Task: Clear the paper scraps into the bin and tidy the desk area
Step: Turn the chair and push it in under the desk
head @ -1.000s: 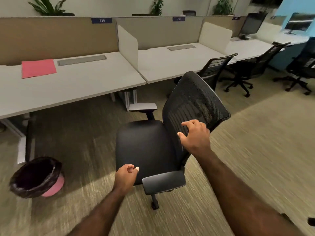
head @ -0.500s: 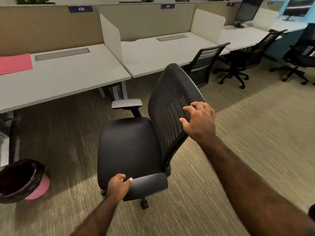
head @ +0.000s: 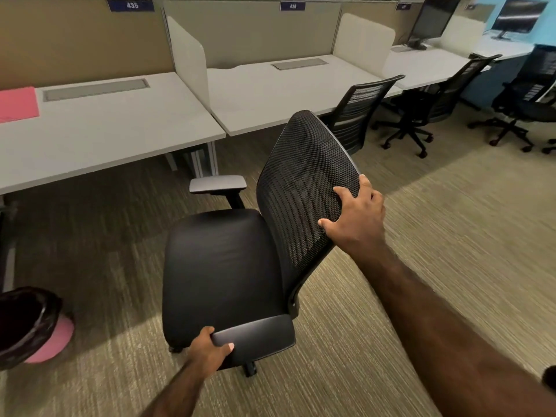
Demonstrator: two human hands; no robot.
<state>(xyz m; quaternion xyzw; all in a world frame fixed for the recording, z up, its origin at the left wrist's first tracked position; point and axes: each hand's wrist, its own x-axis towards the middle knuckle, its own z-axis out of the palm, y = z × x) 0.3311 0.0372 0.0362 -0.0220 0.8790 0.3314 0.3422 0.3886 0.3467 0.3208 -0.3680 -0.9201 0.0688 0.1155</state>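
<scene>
Both hands steer the chair toward the table (tidying, I judge): right hand fingers spread over its mesh backrest, left hand fingers curled round the near armrest.

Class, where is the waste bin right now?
In the head view, the bin stands on the carpet at the lower left, left of the black chair, below the desk.

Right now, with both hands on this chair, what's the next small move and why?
Probably roll the chair forward toward the desk. The left hand grips the near armrest and the right hand holds the mesh backrest, but the chair stands out on the carpet, angled away from the desk edge.
</scene>
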